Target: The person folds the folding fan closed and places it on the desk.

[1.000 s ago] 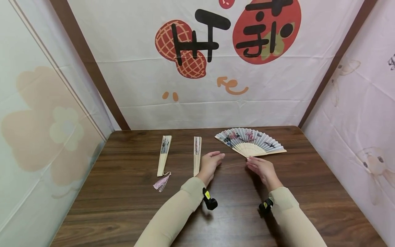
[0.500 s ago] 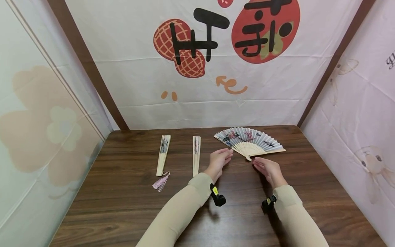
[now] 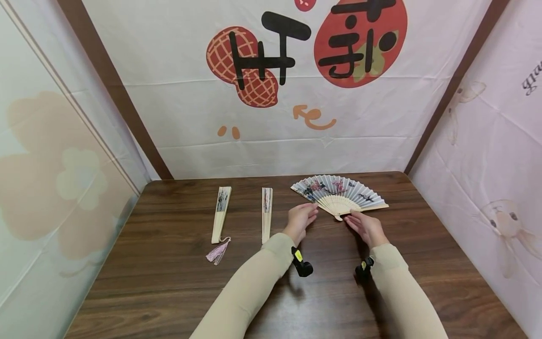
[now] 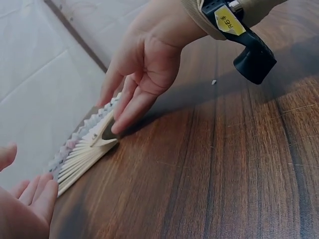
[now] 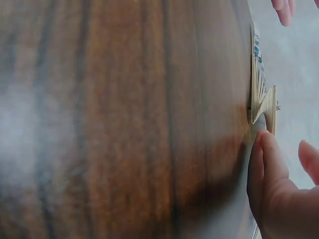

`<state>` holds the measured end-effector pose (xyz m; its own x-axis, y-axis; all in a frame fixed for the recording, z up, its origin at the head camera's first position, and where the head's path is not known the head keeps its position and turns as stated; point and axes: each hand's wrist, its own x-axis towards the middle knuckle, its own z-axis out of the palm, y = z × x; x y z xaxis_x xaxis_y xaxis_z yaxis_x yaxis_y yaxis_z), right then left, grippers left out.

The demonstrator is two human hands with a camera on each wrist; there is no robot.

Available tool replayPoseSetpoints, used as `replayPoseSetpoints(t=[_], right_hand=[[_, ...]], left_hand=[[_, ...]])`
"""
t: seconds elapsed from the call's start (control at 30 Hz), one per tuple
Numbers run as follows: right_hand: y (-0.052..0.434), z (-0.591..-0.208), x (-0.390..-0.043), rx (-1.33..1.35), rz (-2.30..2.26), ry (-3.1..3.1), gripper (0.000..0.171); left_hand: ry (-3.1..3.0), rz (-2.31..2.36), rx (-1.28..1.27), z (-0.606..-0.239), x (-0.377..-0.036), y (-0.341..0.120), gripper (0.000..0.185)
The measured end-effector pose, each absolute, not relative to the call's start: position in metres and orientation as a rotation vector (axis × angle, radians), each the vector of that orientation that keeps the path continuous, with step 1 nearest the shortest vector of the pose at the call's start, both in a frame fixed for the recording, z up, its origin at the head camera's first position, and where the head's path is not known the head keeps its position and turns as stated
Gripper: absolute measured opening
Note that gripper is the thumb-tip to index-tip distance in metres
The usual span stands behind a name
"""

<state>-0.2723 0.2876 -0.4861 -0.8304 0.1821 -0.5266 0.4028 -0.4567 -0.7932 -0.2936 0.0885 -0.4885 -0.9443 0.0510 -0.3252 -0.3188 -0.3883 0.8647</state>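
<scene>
Head view: open fan (image 3: 338,196) lies flat on counter (image 3: 178,282), right of two folded fans (image 3: 266,214). Right hand (image 3: 366,228), fingers straight, touches the fan's pivot; left hand (image 3: 299,220) relaxed beside its left rib, holding nothing. Best to pin the pivot, then sweep ribs together evenly.

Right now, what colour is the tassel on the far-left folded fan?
Pink tassel, clearest in the head view.

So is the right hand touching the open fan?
Touching. In the left wrist view, the right hand's fingertips press on the open fan at its pivot end, with no gap.
</scene>
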Motion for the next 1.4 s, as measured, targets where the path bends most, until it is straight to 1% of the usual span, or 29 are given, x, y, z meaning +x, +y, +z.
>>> replayPoseSetpoints(t=[0.1, 0.13, 0.2, 0.3, 0.47, 0.53, 0.6, 0.8, 1.07, 1.27, 1.4], right_hand=[[0.287, -0.486, -0.276, 0.889, -2.412, 1.543, 0.046], [0.287, -0.486, -0.278, 0.900, -2.417, 1.524, 0.050], [0.287, -0.486, -0.280, 0.919, -2.423, 1.487, 0.052], [0.288, -0.486, -0.282, 0.945, -2.434, 1.444, 0.042], [0.289, -0.485, -0.285, 0.945, -2.458, 1.377, 0.016], [0.289, -0.484, -0.286, 0.956, -2.464, 1.359, 0.008], [0.289, -0.483, -0.287, 0.983, -2.465, 1.348, 0.004], [0.291, -0.483, -0.292, 1.066, -2.457, 1.325, 0.004], [0.292, -0.485, -0.297, 1.127, -2.485, 1.299, 0.009], [0.296, -0.489, -0.296, 1.097, -2.503, 1.255, 0.014], [0.298, -0.490, -0.293, 1.042, -2.509, 1.223, 0.016]], left_hand=[[1.586, 2.421, -0.354, -0.490, -0.295, 0.088, 0.027], [1.580, 2.424, -0.355, -0.490, -0.295, 0.088, 0.027], [1.579, 2.427, -0.352, -0.491, -0.296, 0.088, 0.027], [1.553, 2.443, -0.362, -0.491, -0.297, 0.088, 0.028], [1.505, 2.482, -0.407, -0.490, -0.300, 0.089, 0.028], [1.504, 2.482, -0.425, -0.490, -0.302, 0.090, 0.028], [1.496, 2.478, -0.443, -0.489, -0.302, 0.090, 0.028], [1.500, 2.464, -0.481, -0.491, -0.305, 0.091, 0.028], [1.503, 2.468, -0.565, -0.492, -0.309, 0.087, 0.027], [1.509, 2.479, -0.576, -0.501, -0.316, 0.086, 0.026], [1.494, 2.496, -0.578, -0.506, -0.321, 0.086, 0.033]])
